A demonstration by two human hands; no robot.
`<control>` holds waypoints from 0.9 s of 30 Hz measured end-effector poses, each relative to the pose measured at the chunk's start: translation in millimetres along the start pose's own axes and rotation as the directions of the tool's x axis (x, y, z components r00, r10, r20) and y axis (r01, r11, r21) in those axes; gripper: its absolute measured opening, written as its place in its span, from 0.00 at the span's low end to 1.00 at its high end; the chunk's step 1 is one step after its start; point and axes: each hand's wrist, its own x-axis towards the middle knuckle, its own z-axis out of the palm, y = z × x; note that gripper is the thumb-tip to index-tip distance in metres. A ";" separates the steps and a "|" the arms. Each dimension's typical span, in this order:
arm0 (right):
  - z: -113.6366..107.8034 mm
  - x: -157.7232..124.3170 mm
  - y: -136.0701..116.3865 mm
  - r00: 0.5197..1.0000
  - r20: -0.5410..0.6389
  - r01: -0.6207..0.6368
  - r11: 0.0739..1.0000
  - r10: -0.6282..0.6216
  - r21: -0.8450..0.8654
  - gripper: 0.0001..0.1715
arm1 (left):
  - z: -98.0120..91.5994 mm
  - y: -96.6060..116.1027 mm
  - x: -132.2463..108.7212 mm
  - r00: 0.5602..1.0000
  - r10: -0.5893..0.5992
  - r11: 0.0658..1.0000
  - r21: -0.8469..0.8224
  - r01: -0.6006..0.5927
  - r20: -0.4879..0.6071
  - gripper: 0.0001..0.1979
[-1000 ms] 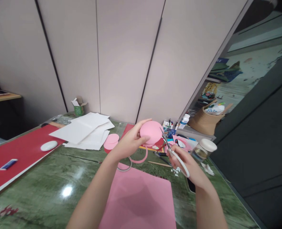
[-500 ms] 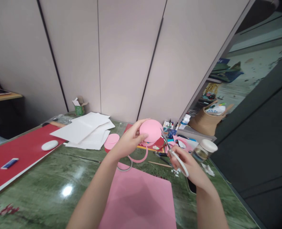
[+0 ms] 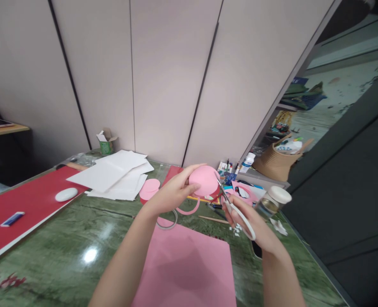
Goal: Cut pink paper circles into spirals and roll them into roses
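A pink paper circle [image 3: 204, 181] is pinched between the thumb and fingers of my left hand [image 3: 178, 189], raised above the table. My right hand [image 3: 245, 217] is closed on white-handled scissors [image 3: 245, 222], whose blades meet the circle's right edge. A curved strip of pink paper [image 3: 190, 209] hangs below the circle. Under my hands lies a large pink sheet [image 3: 189, 264], with a ring-shaped roll [image 3: 168, 222] at its upper left corner. Left of my left hand, pink paper circles [image 3: 149, 187] rest on the table.
White sheets [image 3: 115, 175] and a red board [image 3: 32, 204] with a white oval object [image 3: 66, 195] lie to the left. A jar with a white lid [image 3: 274, 201], a white bottle [image 3: 247, 163] and a woven basket [image 3: 277, 162] stand to the right. A wooden stick [image 3: 213, 219] lies mid-table.
The paper circle has shifted slightly down and right and turned in my left hand. The scissors' blades look closer together, and the hanging strip has moved a little.
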 end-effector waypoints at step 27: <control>-3.2 0.7 -2.2 1.000 -0.023 -0.020 1.000 0.021 0.018 0.19 | -2.7 -8.4 4.6 0.998 0.012 0.987 -0.159 -0.021 -0.056 0.22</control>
